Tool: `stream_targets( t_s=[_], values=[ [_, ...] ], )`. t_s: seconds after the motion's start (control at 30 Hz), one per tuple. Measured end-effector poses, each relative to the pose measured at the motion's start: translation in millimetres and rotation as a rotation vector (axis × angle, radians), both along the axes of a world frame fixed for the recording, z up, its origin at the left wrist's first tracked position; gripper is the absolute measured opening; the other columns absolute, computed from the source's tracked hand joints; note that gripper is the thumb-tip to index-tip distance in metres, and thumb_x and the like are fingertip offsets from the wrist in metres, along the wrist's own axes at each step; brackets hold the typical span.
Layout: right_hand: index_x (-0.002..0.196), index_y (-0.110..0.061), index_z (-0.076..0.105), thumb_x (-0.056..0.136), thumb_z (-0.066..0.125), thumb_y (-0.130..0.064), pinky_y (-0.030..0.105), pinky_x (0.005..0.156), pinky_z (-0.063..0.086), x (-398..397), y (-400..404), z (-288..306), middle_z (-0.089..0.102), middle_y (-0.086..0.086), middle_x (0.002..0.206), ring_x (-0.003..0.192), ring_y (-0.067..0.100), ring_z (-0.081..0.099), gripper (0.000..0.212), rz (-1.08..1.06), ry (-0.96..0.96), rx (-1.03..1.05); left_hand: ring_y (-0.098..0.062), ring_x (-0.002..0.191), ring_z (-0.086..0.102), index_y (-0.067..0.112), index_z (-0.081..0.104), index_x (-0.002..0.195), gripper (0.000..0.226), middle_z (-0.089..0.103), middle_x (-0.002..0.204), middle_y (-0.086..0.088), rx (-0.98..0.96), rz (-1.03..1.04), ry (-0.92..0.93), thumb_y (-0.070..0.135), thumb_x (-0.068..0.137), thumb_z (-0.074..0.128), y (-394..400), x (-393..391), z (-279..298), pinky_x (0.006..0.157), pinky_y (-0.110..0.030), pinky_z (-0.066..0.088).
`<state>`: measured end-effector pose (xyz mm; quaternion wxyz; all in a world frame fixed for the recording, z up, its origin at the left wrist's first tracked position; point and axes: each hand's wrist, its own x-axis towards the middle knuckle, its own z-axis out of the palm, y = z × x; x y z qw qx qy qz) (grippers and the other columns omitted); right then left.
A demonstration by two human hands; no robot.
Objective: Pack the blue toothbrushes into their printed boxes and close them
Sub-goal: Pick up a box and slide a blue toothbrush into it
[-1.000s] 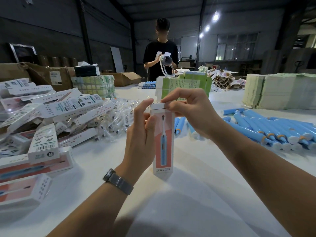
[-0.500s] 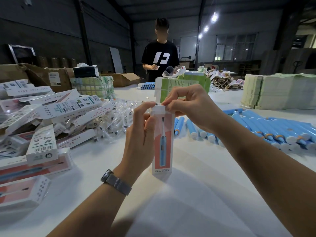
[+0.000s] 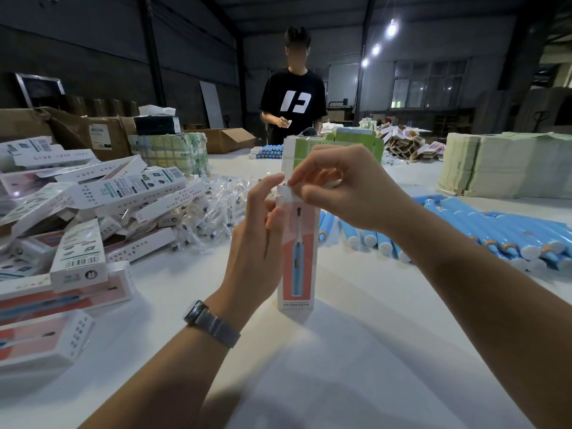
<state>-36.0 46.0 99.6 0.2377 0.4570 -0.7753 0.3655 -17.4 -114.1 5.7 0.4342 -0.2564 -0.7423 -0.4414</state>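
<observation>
A tall printed box (image 3: 298, 261) with a blue toothbrush pictured on a pink front stands upright on the white table (image 3: 340, 351), in the middle of the view. My left hand (image 3: 257, 236) grips its left side, thumb near the top. My right hand (image 3: 343, 190) pinches the white top flap (image 3: 286, 191) of the box. Loose blue toothbrushes (image 3: 483, 230) lie in rows to the right. What is inside the box is hidden.
A heap of packed printed boxes (image 3: 71, 218) fills the left side, with clear bagged brush heads (image 3: 213, 209) behind it. Stacks of flat cartons (image 3: 501, 165) stand at the right. A person in a black shirt (image 3: 294, 103) stands across the table near cardboard boxes (image 3: 226, 139).
My right hand has shifted from pressing on the box top to pinching its flap. The person opposite has lowered both hands and put down what was held.
</observation>
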Motion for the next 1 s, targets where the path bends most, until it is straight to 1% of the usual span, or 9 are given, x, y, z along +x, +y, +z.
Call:
stream_targets(
  t_s=[0.1,0.23,0.33,0.53,0.63,0.7,0.8,0.9,1.0],
  values=[
    [0.086,-0.014,0.074,0.083,0.069,0.0,0.03,0.073,0.056,1,1,1,0.067,-0.004,0.08,0.074,0.013,0.064,0.014,-0.004,0.016,0.006,-0.013,0.07,0.064,0.033,0.029,0.138,0.032,0.065,0.09,0.0,-0.017,0.019,-0.018,0.028,0.106,0.031,0,0,0,0.057,-0.041,0.053],
    [0.082,-0.015,0.073,0.082,0.071,-0.003,0.037,0.073,0.056,2,-1,4,0.066,-0.007,0.078,0.071,0.018,0.065,0.012,-0.019,-0.027,0.015,-0.014,0.066,0.062,0.035,0.029,0.138,0.033,0.062,0.085,0.006,-0.028,0.028,-0.023,0.029,0.106,0.03,-1,1,1,0.055,-0.045,0.052],
    [0.075,-0.02,0.069,0.082,0.071,-0.005,0.044,0.072,0.057,1,0,9,0.068,-0.005,0.075,0.07,0.02,0.068,0.016,-0.036,-0.075,0.058,-0.008,0.064,0.062,0.034,0.029,0.137,0.032,0.06,0.083,0.015,-0.041,0.017,-0.01,0.029,0.106,0.031,0,1,2,0.052,-0.034,0.053],
    [0.065,-0.025,0.065,0.08,0.072,-0.009,0.049,0.069,0.058,2,0,13,0.069,0.002,0.076,0.068,0.022,0.069,0.023,-0.007,-0.139,0.054,-0.004,0.071,0.068,0.03,0.035,0.131,0.025,0.065,0.09,0.013,-0.023,0.006,-0.009,0.031,0.106,0.031,4,5,1,0.053,-0.019,0.053],
    [0.067,-0.026,0.066,0.084,0.07,-0.006,0.052,0.069,0.056,-1,3,11,0.067,-0.006,0.076,0.075,0.033,0.068,0.027,0.057,-0.177,0.032,-0.009,0.071,0.069,0.032,0.035,0.127,0.022,0.068,0.092,0.002,-0.001,0.002,-0.013,0.03,0.105,0.032,4,6,1,0.054,-0.028,0.057],
    [0.076,-0.027,0.07,0.086,0.068,-0.005,0.047,0.071,0.059,-4,5,8,0.067,-0.009,0.079,0.08,0.032,0.069,0.025,0.096,-0.218,0.039,-0.012,0.069,0.068,0.032,0.035,0.124,0.019,0.068,0.09,-0.002,0.026,0.002,-0.015,0.029,0.105,0.031,3,5,2,0.054,-0.036,0.057],
    [0.089,-0.021,0.07,0.084,0.072,-0.002,0.038,0.078,0.061,-8,11,-1,0.07,0.0,0.089,0.085,0.028,0.071,0.02,0.142,-0.277,-0.024,-0.016,0.067,0.066,0.033,0.036,0.122,0.018,0.067,0.089,-0.001,0.051,0.005,-0.029,0.027,0.105,0.031,2,4,1,0.054,-0.045,0.055],
    [0.09,-0.013,0.069,0.078,0.076,0.003,0.047,0.084,0.058,-13,15,-10,0.07,0.017,0.097,0.088,0.04,0.069,0.021,0.171,-0.302,-0.116,-0.016,0.068,0.066,0.034,0.037,0.121,0.017,0.068,0.09,0.004,0.066,-0.006,-0.04,0.029,0.106,0.032,1,2,1,0.054,-0.045,0.056],
    [0.092,-0.008,0.07,0.074,0.078,0.001,0.045,0.084,0.059,-15,13,-15,0.07,0.024,0.098,0.082,0.03,0.068,0.021,0.185,-0.325,-0.176,-0.014,0.071,0.068,0.036,0.037,0.117,0.014,0.067,0.09,0.007,0.073,-0.005,-0.05,0.03,0.106,0.033,1,1,1,0.055,-0.041,0.058]
  ],
)
